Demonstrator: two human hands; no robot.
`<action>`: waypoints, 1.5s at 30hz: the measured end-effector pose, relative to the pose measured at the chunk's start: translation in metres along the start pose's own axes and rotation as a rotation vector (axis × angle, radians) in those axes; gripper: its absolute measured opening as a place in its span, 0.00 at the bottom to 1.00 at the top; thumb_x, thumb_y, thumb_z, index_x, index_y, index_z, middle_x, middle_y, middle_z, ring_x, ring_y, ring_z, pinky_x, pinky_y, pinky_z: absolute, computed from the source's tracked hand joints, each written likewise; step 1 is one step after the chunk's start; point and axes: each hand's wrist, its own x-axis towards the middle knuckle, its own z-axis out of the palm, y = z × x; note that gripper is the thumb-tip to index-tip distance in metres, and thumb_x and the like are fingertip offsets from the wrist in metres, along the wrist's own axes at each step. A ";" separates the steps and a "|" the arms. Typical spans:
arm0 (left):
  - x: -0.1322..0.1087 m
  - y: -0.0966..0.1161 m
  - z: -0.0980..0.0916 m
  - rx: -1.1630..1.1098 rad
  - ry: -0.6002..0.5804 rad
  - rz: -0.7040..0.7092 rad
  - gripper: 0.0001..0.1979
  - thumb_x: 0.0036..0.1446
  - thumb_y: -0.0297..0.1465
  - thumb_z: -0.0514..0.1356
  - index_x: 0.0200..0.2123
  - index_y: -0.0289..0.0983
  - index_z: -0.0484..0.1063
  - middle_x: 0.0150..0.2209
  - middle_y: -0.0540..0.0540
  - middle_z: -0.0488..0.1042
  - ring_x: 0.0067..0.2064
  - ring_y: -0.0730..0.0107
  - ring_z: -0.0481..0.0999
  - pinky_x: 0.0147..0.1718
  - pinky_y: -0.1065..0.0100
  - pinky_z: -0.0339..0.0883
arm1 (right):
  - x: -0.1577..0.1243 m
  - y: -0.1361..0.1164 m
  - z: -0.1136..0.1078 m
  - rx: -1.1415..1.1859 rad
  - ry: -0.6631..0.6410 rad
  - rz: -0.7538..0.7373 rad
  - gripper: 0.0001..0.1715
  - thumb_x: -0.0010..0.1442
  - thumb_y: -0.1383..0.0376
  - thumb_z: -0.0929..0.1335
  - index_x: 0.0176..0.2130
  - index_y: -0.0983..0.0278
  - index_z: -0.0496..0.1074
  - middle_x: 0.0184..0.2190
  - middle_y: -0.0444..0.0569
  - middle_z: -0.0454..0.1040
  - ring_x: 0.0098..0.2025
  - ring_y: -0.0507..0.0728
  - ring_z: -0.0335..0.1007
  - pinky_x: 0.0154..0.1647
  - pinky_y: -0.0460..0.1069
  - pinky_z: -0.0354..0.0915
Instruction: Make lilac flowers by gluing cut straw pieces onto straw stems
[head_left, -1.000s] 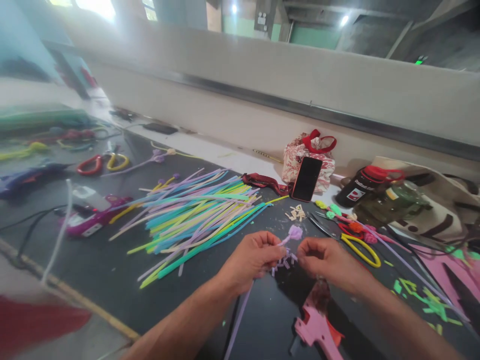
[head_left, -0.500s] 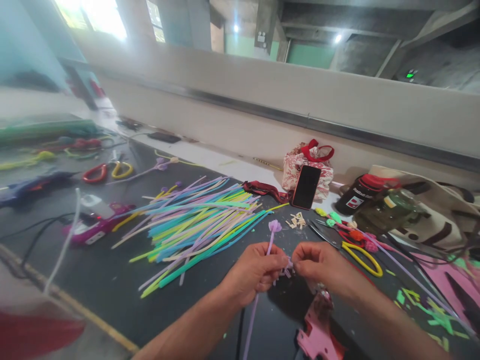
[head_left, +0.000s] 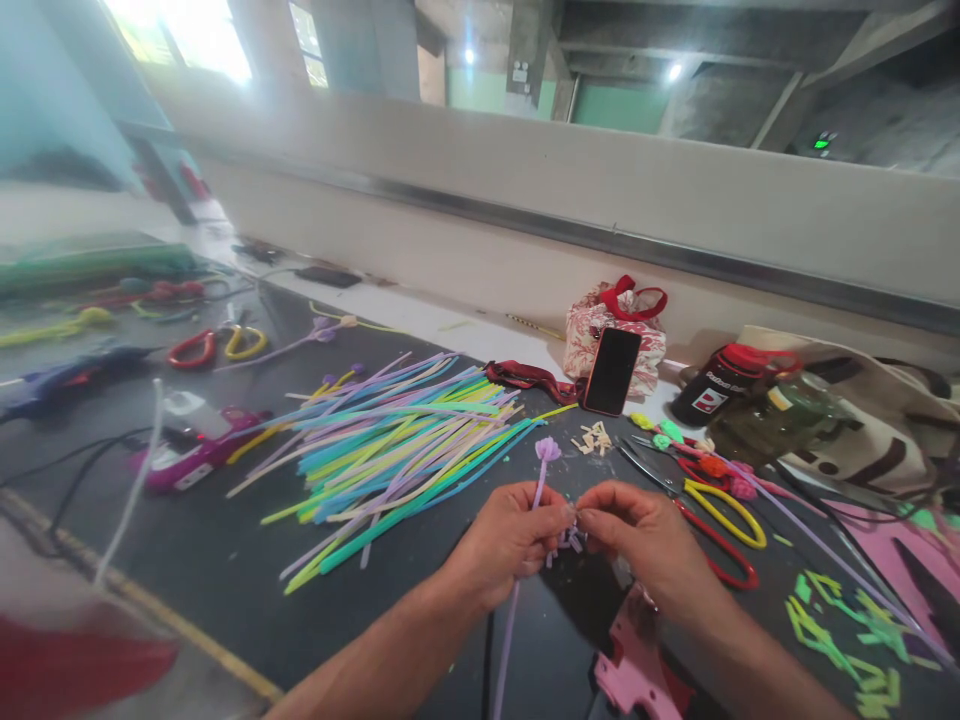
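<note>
Well past the right hand (head_left: 634,525), black bottle (head_left: 705,392), contents hidden

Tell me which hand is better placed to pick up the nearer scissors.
Probably the right: the right hand is close beside the scissors. The left hand is farther off and grips a purple stem. I cannot tell whether the right hand holds anything.
</note>
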 end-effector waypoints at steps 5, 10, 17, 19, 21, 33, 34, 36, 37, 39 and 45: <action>0.000 -0.001 -0.001 -0.016 -0.046 -0.020 0.15 0.39 0.36 0.66 0.23 0.34 0.64 0.14 0.57 0.62 0.12 0.89 0.48 0.12 0.78 0.34 | 0.001 -0.001 -0.002 0.109 -0.087 0.035 0.08 0.48 0.62 0.70 0.25 0.66 0.71 0.15 0.39 0.67 0.18 0.47 0.61 0.20 0.43 0.57; 0.001 -0.003 -0.002 -0.021 -0.079 -0.032 0.15 0.40 0.36 0.66 0.23 0.34 0.64 0.14 0.57 0.62 0.12 0.89 0.48 0.12 0.77 0.34 | 0.006 0.008 -0.002 0.351 -0.188 0.091 0.12 0.46 0.60 0.72 0.24 0.67 0.71 0.17 0.40 0.68 0.18 0.46 0.61 0.19 0.42 0.56; 0.003 -0.004 0.000 -0.001 -0.047 -0.029 0.15 0.39 0.36 0.66 0.23 0.34 0.64 0.14 0.57 0.62 0.12 0.88 0.48 0.13 0.77 0.33 | 0.012 0.021 0.000 0.477 -0.249 0.176 0.17 0.42 0.56 0.74 0.23 0.67 0.70 0.17 0.41 0.68 0.16 0.45 0.60 0.16 0.41 0.54; 0.002 -0.004 0.001 0.037 -0.014 -0.015 0.14 0.40 0.36 0.65 0.23 0.34 0.64 0.15 0.57 0.62 0.12 0.88 0.48 0.13 0.77 0.34 | 0.011 0.021 0.000 0.478 -0.241 0.164 0.16 0.44 0.57 0.73 0.25 0.67 0.71 0.19 0.42 0.69 0.17 0.46 0.62 0.17 0.41 0.55; 0.001 -0.003 0.003 0.108 0.032 0.027 0.13 0.41 0.37 0.64 0.23 0.35 0.64 0.14 0.57 0.61 0.12 0.87 0.48 0.13 0.76 0.35 | 0.009 0.021 0.000 0.439 -0.209 0.147 0.14 0.46 0.58 0.72 0.27 0.67 0.71 0.19 0.41 0.70 0.18 0.46 0.62 0.18 0.41 0.55; 0.002 -0.006 0.002 0.410 0.039 0.066 0.13 0.53 0.36 0.52 0.28 0.34 0.70 0.15 0.56 0.62 0.13 0.83 0.51 0.12 0.77 0.41 | -0.003 -0.009 -0.054 -0.328 -0.016 -0.158 0.10 0.57 0.59 0.64 0.31 0.63 0.69 0.24 0.42 0.67 0.28 0.51 0.62 0.29 0.45 0.59; 0.001 -0.005 0.003 0.415 0.039 0.050 0.12 0.52 0.36 0.53 0.29 0.34 0.71 0.16 0.56 0.63 0.13 0.83 0.52 0.12 0.77 0.42 | -0.004 -0.012 -0.056 -0.375 -0.025 -0.185 0.11 0.57 0.58 0.63 0.31 0.62 0.69 0.25 0.42 0.67 0.28 0.52 0.63 0.30 0.45 0.59; 0.000 -0.003 0.004 0.406 0.040 0.016 0.12 0.51 0.37 0.54 0.30 0.34 0.71 0.16 0.56 0.63 0.12 0.83 0.51 0.11 0.76 0.42 | -0.005 -0.016 -0.055 -0.440 -0.037 -0.224 0.11 0.58 0.58 0.62 0.31 0.62 0.68 0.25 0.42 0.66 0.29 0.52 0.63 0.30 0.45 0.60; -0.001 -0.002 0.004 0.397 0.041 0.006 0.13 0.50 0.38 0.55 0.31 0.34 0.71 0.16 0.57 0.63 0.12 0.84 0.50 0.11 0.76 0.41 | -0.005 -0.017 -0.054 -0.461 -0.039 -0.238 0.12 0.58 0.58 0.62 0.31 0.62 0.68 0.25 0.43 0.66 0.29 0.52 0.62 0.29 0.45 0.60; -0.002 0.001 0.005 0.383 0.046 0.006 0.15 0.49 0.40 0.57 0.30 0.33 0.72 0.15 0.57 0.61 0.13 0.84 0.49 0.12 0.76 0.39 | -0.007 -0.018 -0.051 -0.490 -0.037 -0.263 0.12 0.59 0.57 0.61 0.30 0.62 0.68 0.25 0.43 0.66 0.28 0.52 0.62 0.29 0.45 0.60; -0.002 0.001 0.001 0.276 0.013 0.074 0.17 0.54 0.39 0.51 0.31 0.32 0.72 0.14 0.57 0.59 0.12 0.86 0.46 0.12 0.77 0.36 | -0.009 -0.016 -0.046 -0.552 0.001 -0.316 0.12 0.60 0.59 0.61 0.29 0.62 0.67 0.25 0.43 0.66 0.28 0.52 0.62 0.28 0.46 0.59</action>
